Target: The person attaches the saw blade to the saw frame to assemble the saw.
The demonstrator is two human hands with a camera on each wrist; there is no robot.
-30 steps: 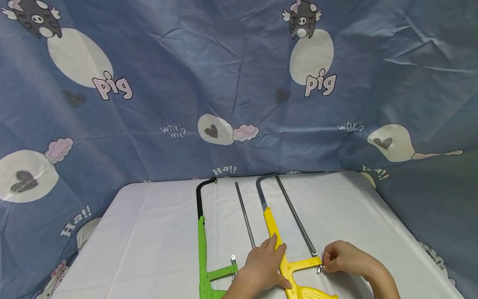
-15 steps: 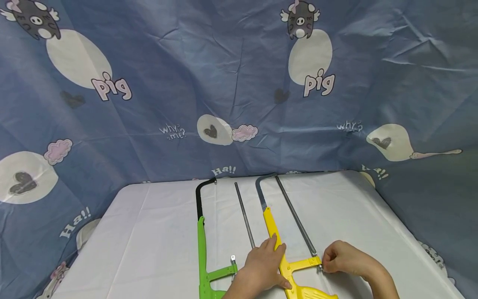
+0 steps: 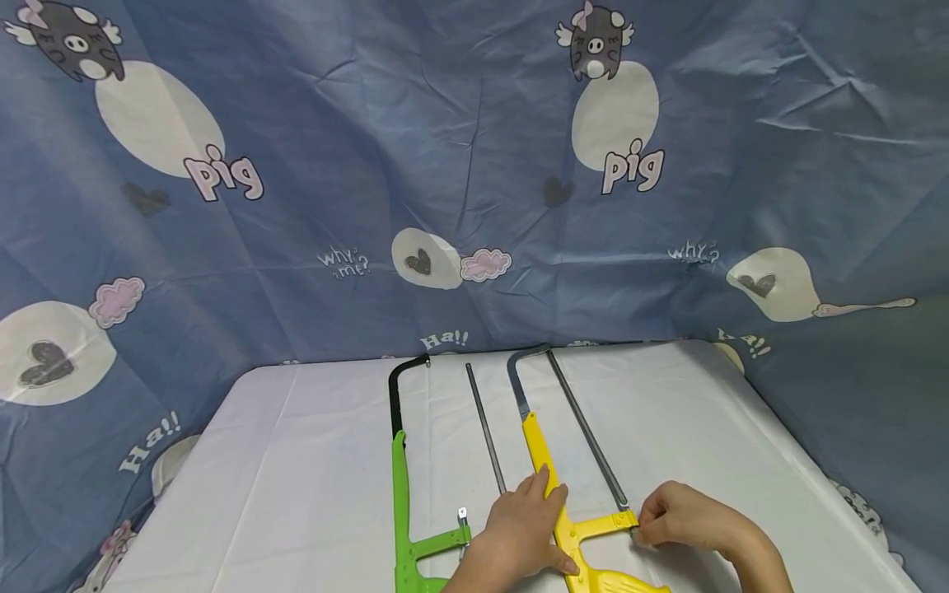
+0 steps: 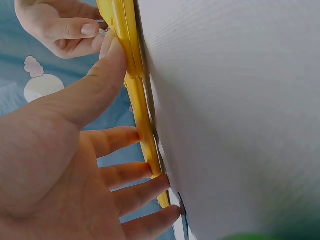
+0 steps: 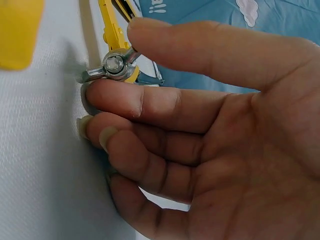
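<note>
A yellow hacksaw (image 3: 539,445) lies on the white table, its grey blade (image 3: 589,424) running from the frame's far tip to the short yellow arm near the handle. My left hand (image 3: 519,527) rests on the yellow frame; in the left wrist view its straight, spread fingers press along it, the thumb nearer the handle. At the end of the short arm, my right hand (image 3: 689,520) pinches a silver wing nut (image 5: 116,66) between thumb and index finger, the other fingers curled below. The head view hides most of the wing nut behind the fingers.
Left of the yellow saw lies a green hacksaw (image 3: 401,486) with a black front piece and no blade in it. A loose grey blade (image 3: 485,428) lies between the two saws, its near end behind my left hand. A blue printed cloth (image 3: 474,165) hangs behind the table (image 3: 319,461).
The right thumb and fingers have shifted slightly around the wing nut, which showed beside them before and is now mostly covered. My left hand and both saws have stayed in place.
</note>
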